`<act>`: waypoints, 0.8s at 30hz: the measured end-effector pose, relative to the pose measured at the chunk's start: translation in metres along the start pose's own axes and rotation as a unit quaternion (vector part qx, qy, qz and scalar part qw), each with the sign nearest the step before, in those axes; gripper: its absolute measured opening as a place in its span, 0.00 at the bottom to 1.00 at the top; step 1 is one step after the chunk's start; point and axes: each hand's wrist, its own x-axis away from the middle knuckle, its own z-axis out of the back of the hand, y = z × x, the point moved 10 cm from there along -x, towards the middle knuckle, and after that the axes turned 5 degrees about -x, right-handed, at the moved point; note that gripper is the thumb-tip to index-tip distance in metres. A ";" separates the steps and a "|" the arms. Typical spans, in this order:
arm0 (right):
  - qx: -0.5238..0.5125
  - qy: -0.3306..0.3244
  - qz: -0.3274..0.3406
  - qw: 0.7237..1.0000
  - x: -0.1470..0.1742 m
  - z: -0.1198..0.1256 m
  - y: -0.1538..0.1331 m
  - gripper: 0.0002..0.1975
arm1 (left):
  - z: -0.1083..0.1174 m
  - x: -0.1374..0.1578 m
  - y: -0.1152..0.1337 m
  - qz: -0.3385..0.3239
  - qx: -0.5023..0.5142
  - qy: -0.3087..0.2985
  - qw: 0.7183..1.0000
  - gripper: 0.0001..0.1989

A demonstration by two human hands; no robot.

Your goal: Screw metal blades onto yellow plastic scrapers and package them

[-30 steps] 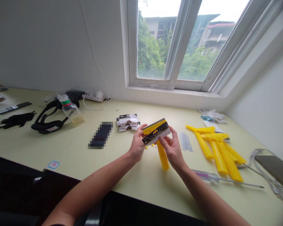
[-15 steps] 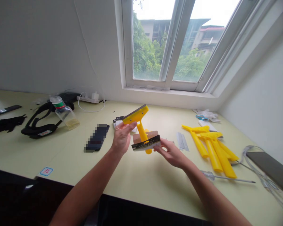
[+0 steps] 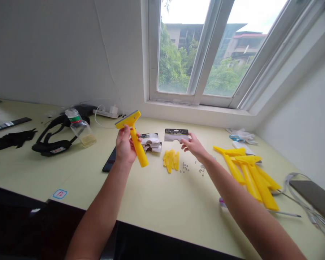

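A yellow scraper with a grey-edged head is gripped near its neck by my left hand, its handle slanting down to the right. My right hand pinches the right end of a black-and-white packaging card, which is held apart from the scraper. Between the hands lie several small yellow plates and scattered metal nuts. Further cards are stacked just right of the scraper's handle.
Yellow scraper handles are piled on the right, over a screwdriver shaft. To the left are a phone, a clear bottle, a black headset strap and black gloves. Cables lie far right.
The scraper and card have come apart. My left hand has carried the scraper left, while my right hand has moved the card up and away. The view has shifted slightly.
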 end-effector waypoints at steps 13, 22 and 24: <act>0.173 -0.058 -0.040 0.982 -0.072 -0.077 -0.026 0.34 | 0.000 0.000 -0.028 0.055 -0.040 -0.018 0.997 0.14; 0.459 -0.220 -0.019 0.861 0.079 0.024 -0.007 0.17 | -0.025 0.025 -0.054 0.168 -0.046 -0.098 0.980 0.11; 0.530 -0.238 -0.008 0.814 0.125 0.050 0.013 0.19 | -0.034 0.034 -0.067 0.210 -0.041 -0.137 0.967 0.11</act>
